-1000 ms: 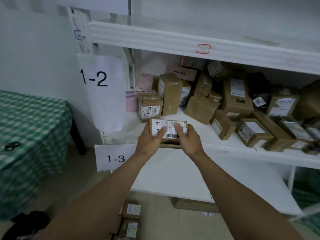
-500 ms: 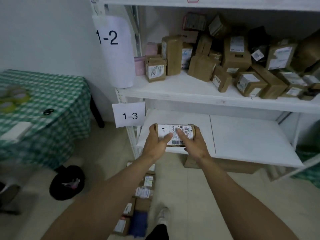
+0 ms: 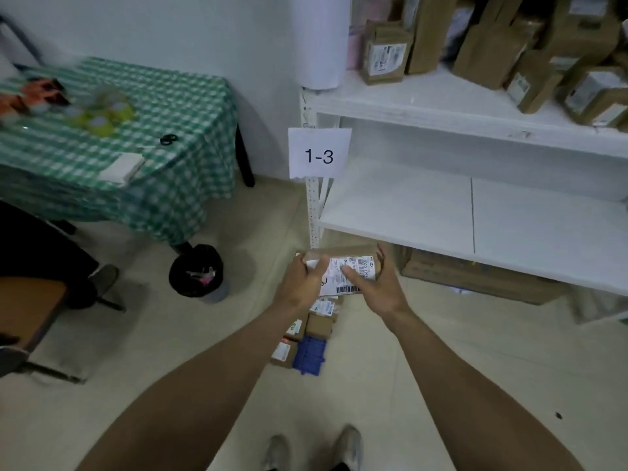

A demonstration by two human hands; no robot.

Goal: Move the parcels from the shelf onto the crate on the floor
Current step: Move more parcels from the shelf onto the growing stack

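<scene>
I hold a small brown parcel (image 3: 350,266) with a white barcode label between both hands, below the shelf's lower board and above the floor. My left hand (image 3: 300,287) grips its left end, thumb on the label. My right hand (image 3: 375,288) grips its right end, thumb on top and fingers round its right side. Directly beneath, a blue crate (image 3: 310,355) lies on the floor with several parcels (image 3: 319,326) on it. More brown parcels (image 3: 489,45) crowd the white shelf (image 3: 424,103) at upper right.
The lower shelf board (image 3: 475,215) is bare, with a flat carton (image 3: 475,277) under it. A table with a green checked cloth (image 3: 112,141) stands at left, a black bin (image 3: 197,270) beside it. A seated person's leg and shoe (image 3: 102,277) are at far left. My feet (image 3: 312,450) show below.
Both hands carried the parcel off the upper shelf, down past the lower board, to just above the crate on the floor. My view tilted down and left.
</scene>
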